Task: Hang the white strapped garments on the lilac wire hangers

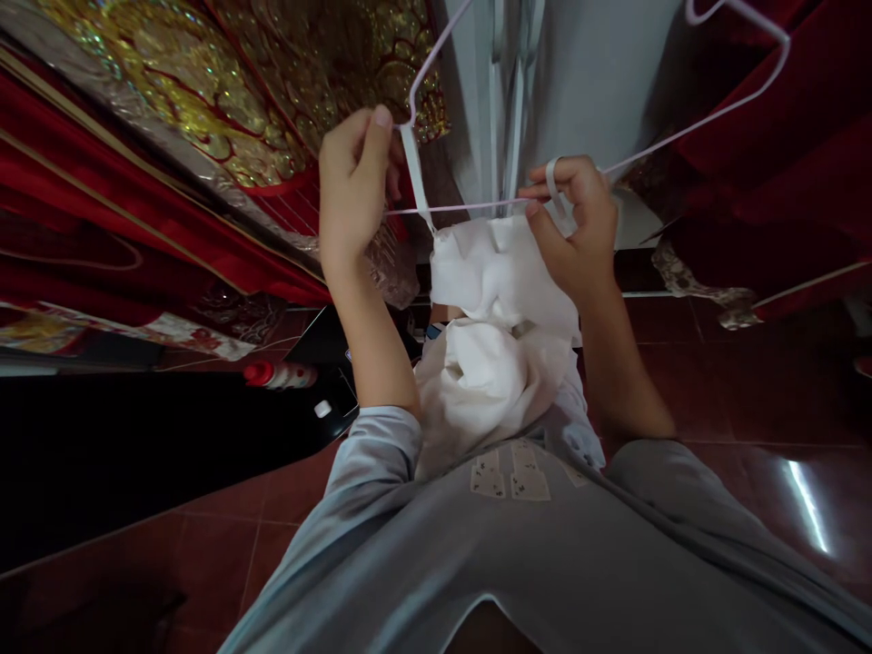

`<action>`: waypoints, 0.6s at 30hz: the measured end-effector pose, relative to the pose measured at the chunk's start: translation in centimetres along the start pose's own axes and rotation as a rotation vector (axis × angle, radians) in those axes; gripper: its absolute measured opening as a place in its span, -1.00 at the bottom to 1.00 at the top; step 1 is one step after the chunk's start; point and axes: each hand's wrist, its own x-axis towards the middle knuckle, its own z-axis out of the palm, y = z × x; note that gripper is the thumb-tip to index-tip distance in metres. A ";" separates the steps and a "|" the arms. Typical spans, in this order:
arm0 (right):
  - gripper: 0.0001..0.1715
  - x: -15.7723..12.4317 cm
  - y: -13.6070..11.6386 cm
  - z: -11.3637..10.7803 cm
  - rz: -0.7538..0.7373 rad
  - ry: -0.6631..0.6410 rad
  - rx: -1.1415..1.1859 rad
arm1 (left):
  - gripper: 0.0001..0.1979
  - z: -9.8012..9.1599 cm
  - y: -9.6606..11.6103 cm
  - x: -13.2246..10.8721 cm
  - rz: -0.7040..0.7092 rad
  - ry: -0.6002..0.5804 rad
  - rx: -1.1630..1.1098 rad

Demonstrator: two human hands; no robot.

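Note:
A thin pale pink hanger [701, 118] spans the space between my two hands. My left hand [355, 186] is closed around its left end, where a white strap [414, 173] loops over the wire. From that strap hangs a white garment [504, 272], crumpled and bunched in front of my body. My right hand [579, 222] pinches the hanger's lower bar near the garment's right top corner, and a second white strap [555, 182] loops around its fingers. The garment's lower part lies in folds against my shirt.
Red and gold sequined garments [224, 82] hang at the left, dark red cloth [783, 182] at the right. A black tabletop [170, 445] at the lower left bears a red-capped bottle [281, 374] and a small white object [322, 409]. The floor [722, 391] is red tile.

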 end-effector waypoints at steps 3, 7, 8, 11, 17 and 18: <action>-0.80 -0.1 -0.1 0.2 -0.015 0.005 0.007 | -0.65 -0.2 -1.9 -1.1 -0.145 0.148 -0.268; -0.75 -0.1 -0.8 0.5 -0.021 -0.055 -0.080 | -0.61 1.1 -4.5 -3.6 -0.190 0.247 -0.575; -0.74 -0.1 -1.0 0.6 -0.026 -0.072 -0.113 | -0.62 1.7 -5.0 -4.2 -0.149 0.214 -0.596; -0.71 -0.1 -1.0 0.5 -0.064 -0.079 -0.129 | -0.68 3.5 -5.7 -5.2 -0.003 0.143 -0.581; -0.78 1.4 1.9 -3.5 -0.324 0.289 0.068 | -0.59 4.1 -4.8 -5.0 0.151 0.137 -0.529; -0.81 1.9 2.6 -4.8 -0.392 0.408 0.062 | -0.57 3.9 -4.6 -4.9 0.156 0.141 -0.524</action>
